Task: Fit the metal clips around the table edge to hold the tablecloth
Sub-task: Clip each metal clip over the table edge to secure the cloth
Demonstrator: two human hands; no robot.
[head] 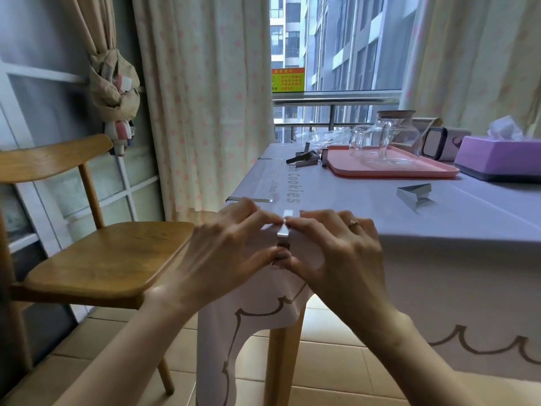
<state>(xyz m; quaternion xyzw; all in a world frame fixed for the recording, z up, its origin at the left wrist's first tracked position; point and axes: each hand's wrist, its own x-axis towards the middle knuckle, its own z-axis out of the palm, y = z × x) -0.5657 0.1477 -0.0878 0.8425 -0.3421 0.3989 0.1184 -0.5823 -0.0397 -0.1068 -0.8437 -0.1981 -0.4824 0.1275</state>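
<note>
One lilac tablecloth (380, 206) covers the table, its scalloped hem hanging past the near wooden leg (282, 361). A wooden chair (111, 253) stands just beside the table's left edge. Toward the far end lies a pink tray (395, 171) carrying a glass jug (395, 136), with a purple tissue box (497, 156) to its right.

At the near corner the left hand (228, 250) and the right hand (336, 247) meet (fingertips almost touching). Both pinch the same metal clip (285, 230), forefingers curled on its top strip and thumbs pressed together at its lower arm. This clip straddles the cloth-covered table edge.

A fitted clip (248, 199) already sits on the left edge just beyond the left hand. A loose clip (414, 194) lies on the cloth to the right, and a small pile of spare clips (304, 158) rests beside the tray.
</note>
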